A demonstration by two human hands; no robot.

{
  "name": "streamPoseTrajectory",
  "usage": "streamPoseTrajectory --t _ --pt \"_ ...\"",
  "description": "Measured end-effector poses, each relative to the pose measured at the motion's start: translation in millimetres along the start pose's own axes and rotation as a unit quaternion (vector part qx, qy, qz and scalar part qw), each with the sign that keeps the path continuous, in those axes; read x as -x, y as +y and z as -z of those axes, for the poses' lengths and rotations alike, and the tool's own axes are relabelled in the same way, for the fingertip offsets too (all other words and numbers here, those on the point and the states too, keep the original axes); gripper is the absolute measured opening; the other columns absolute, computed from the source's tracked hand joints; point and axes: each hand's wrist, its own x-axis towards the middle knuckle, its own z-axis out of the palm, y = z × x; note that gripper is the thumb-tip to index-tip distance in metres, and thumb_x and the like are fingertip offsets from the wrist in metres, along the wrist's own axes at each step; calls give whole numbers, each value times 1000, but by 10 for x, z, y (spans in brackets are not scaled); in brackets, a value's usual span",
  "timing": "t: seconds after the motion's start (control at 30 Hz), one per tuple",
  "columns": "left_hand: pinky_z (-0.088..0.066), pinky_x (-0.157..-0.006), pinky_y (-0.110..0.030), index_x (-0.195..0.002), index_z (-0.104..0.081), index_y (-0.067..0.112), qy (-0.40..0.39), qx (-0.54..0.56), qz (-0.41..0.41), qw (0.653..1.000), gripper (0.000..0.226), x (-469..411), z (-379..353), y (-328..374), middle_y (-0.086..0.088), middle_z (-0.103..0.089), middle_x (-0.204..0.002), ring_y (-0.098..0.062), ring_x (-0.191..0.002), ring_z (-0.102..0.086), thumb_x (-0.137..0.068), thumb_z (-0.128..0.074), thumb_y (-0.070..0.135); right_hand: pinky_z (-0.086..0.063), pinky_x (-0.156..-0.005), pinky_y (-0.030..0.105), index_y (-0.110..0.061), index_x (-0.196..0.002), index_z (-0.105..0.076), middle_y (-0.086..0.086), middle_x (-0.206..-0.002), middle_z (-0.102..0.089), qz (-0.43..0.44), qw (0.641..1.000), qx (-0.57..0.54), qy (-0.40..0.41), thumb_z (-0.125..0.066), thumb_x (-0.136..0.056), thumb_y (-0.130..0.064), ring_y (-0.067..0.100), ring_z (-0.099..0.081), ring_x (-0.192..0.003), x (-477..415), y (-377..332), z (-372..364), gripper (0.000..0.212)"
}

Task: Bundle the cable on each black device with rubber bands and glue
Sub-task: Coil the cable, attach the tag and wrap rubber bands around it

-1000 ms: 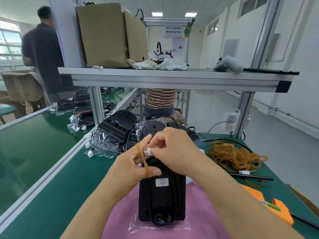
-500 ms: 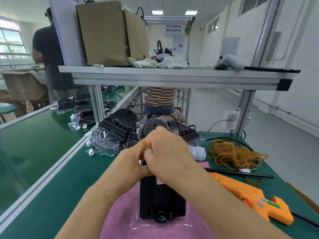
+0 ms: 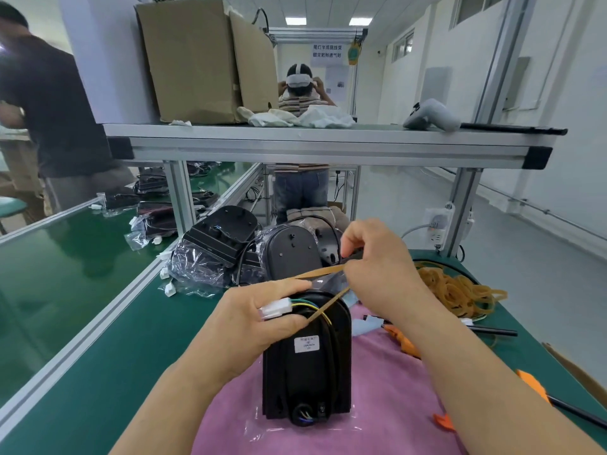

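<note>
The black device lies flat on a pink cloth, rounded end away, with a white label on its back. Its cable is gathered on top and gripped by the left hand. Green and yellow wires end in a white plug between the fingers. A tan rubber band is stretched taut from the left hand to the right hand, which pinches it. More rubber bands lie heaped to the right. An orange glue gun lies beside the device, mostly hidden by the right forearm.
</note>
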Motion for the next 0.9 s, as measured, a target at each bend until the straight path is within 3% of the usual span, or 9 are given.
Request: streamPoseTrajectory --t 0.13,0.23,0.4,0.47,0.6,0.73,0.9 --pt "-39 -86 1 -114 -69 47 -10 5 -13 1000 45 10 17 -3 30 -68 -111 10 -109 -61 -81 -78 18 -56 -79 36 -21 -62 -55 5 -94 -70 -90 991 -94 -5 -49 -70 16 22 -66 -90 -135 169 1 39" --pt "-41 -86 -1 -113 -66 53 -19 -2 -29 999 47 1 15 14 29 -69 -109 8 -106 -63 -83 -76 18 -57 -66 33 -12 -62 -57 4 -90 -71 -185 961 -199 -45 -45 -77 21 19 -70 -85 -164 286 -47 38" --pt "-40 -84 0 -108 -67 57 -12 1 -32 999 46 -14 17 8 29 -70 -108 10 -105 -62 -82 -77 20 -56 -77 47 -10 -65 -56 4 -90 -73 -279 922 -252 -92 -38 -74 23 16 -71 -80 -99 454 -118 39" --pt "-39 -83 2 -106 -65 60 -12 -8 -33 999 49 -13 20 0 31 -69 -106 12 -105 -62 -82 -77 19 -56 -75 47 -12 -67 -54 4 -84 -74 -304 905 -278 -103 -38 -73 23 17 -71 -75 -5 523 -135 39" --pt "-43 -85 -4 -111 -65 57 -13 -6 -26 1000 47 -6 26 -38 32 -68 -110 11 -108 -60 -79 -78 25 -56 -59 36 -13 -72 -53 -1 -67 -72 -321 885 -312 -130 -41 -76 22 20 -70 -79 180 592 -168 37" --pt "-41 -85 0 -108 -64 60 -14 -5 -26 1000 42 -12 14 -24 32 -68 -108 11 -105 -62 -76 -72 34 -56 -59 34 -13 -73 -54 5 -78 -74 -291 889 -332 -125 -44 -74 22 18 -68 -68 114 510 -163 37" --pt "-44 -84 -3 -111 -67 52 -9 26 -11 1000 45 -34 -11 -98 26 -70 -110 7 -105 -64 -79 -79 23 -60 -67 36 -12 -68 -58 5 -79 -76 -267 895 -333 -129 -51 -72 19 17 -68 -73 80 407 -210 32"
